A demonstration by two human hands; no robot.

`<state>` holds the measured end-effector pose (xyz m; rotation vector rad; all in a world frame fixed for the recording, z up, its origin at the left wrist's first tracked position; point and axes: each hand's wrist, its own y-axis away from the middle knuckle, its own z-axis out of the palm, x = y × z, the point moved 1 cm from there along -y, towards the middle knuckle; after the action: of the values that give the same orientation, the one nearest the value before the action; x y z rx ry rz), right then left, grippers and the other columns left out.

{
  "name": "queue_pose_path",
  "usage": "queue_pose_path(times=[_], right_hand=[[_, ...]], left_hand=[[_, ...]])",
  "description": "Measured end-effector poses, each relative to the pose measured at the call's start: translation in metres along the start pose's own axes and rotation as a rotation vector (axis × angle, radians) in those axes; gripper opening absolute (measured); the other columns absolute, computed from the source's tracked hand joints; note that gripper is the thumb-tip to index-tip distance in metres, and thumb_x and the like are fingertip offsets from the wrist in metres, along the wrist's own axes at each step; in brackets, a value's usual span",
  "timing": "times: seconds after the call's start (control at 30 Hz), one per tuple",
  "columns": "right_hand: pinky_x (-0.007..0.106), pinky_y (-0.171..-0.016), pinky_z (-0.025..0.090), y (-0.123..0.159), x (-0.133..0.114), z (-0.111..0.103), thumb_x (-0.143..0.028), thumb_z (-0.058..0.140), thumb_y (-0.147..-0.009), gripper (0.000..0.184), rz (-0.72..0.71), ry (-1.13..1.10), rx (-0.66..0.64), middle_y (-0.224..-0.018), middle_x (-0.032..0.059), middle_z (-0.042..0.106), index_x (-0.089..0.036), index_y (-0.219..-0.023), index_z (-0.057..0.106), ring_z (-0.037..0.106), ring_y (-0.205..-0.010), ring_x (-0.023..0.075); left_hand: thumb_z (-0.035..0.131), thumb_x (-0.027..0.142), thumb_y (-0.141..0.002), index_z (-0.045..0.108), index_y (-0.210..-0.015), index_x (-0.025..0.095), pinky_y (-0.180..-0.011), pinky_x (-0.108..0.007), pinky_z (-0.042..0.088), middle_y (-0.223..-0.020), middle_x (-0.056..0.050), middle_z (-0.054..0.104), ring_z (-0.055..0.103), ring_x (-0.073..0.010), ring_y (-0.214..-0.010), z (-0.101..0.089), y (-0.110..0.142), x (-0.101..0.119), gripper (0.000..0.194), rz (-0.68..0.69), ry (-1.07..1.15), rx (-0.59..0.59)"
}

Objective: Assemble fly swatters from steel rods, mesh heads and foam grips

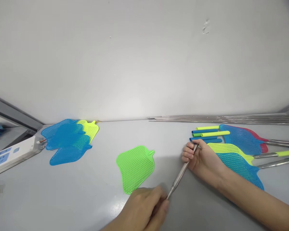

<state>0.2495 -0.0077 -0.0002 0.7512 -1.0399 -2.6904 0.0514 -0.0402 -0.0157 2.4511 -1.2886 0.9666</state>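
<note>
A thin metal rod (180, 175) runs slantwise between my two hands over the grey table. My right hand (198, 157) is closed around the rod's upper end, next to a blue sleeve (205, 139). My left hand (146, 208) pinches the rod's lower end near the table's front edge. A loose green swatter head (136, 166) lies flat just left of the rod, touching neither hand.
Blue and yellow swatter heads (67, 139) are piled at the back left. Finished swatters (240, 149) and coloured sleeves (208, 131) lie at the right. Several bare metal rods (226, 119) line the wall. A white power strip (12, 155) sits at the far left.
</note>
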Motion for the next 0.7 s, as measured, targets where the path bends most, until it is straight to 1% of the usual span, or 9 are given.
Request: queue_pose_path(times=[0.07,0.2,0.33,0.57,0.7], right_hand=[[0.022,-0.043,0.03,-0.0006,-0.0002,-0.0004,-0.025,0.037,-0.081,0.023,0.008,0.005,-0.008,-0.05,-0.0037,0.028,-0.017,-0.06,0.033,0.029,-0.041,0.0073],[0.022,-0.043,0.031,-0.0027,-0.0016,-0.0013,-0.024,0.038,-0.08,0.022,0.038,0.014,-0.042,-0.051,-0.0037,0.028,-0.017,-0.06,0.033,0.028,-0.042,0.0074],[0.023,-0.044,0.032,-0.005,-0.0034,-0.0022,-0.024,0.038,-0.079,0.022,0.058,0.023,-0.069,-0.051,-0.0036,0.028,-0.017,-0.059,0.033,0.029,-0.042,0.0077],[0.023,-0.044,0.032,-0.0069,-0.0027,-0.0026,-0.026,0.038,-0.08,0.023,0.059,0.045,-0.108,-0.053,-0.0031,0.028,-0.017,-0.058,0.035,0.03,-0.044,0.0082],[0.022,-0.044,0.032,-0.007,-0.0015,-0.0022,-0.026,0.038,-0.08,0.025,0.049,0.064,-0.111,-0.053,-0.003,0.028,-0.017,-0.058,0.035,0.03,-0.044,0.0082]], left_hand=[[0.034,0.022,-0.089,0.035,-0.074,0.02,-0.046,-0.019,0.029,-0.055,0.007,0.04,0.039,-0.0071,-0.047,-0.0003,0.0003,0.0001,0.014,0.007,0.005,-0.009],[0.034,0.023,-0.089,0.035,-0.075,0.02,-0.047,-0.019,0.029,-0.056,0.007,0.041,0.039,-0.007,-0.048,-0.0004,0.0014,-0.0001,0.015,-0.021,-0.001,-0.018],[0.034,0.022,-0.089,0.034,-0.074,0.02,-0.046,-0.019,0.028,-0.056,0.007,0.041,0.039,-0.0073,-0.048,0.0004,0.0021,-0.0013,0.015,-0.01,0.022,-0.026],[0.037,0.02,-0.087,0.035,-0.072,0.02,-0.048,-0.02,0.028,-0.057,0.006,0.042,0.039,-0.0075,-0.05,-0.001,0.0011,0.0011,0.016,-0.04,0.003,-0.086],[0.038,0.02,-0.087,0.034,-0.072,0.02,-0.048,-0.02,0.028,-0.057,0.006,0.041,0.039,-0.0077,-0.05,-0.002,0.0002,0.0029,0.016,-0.035,-0.007,-0.091]])
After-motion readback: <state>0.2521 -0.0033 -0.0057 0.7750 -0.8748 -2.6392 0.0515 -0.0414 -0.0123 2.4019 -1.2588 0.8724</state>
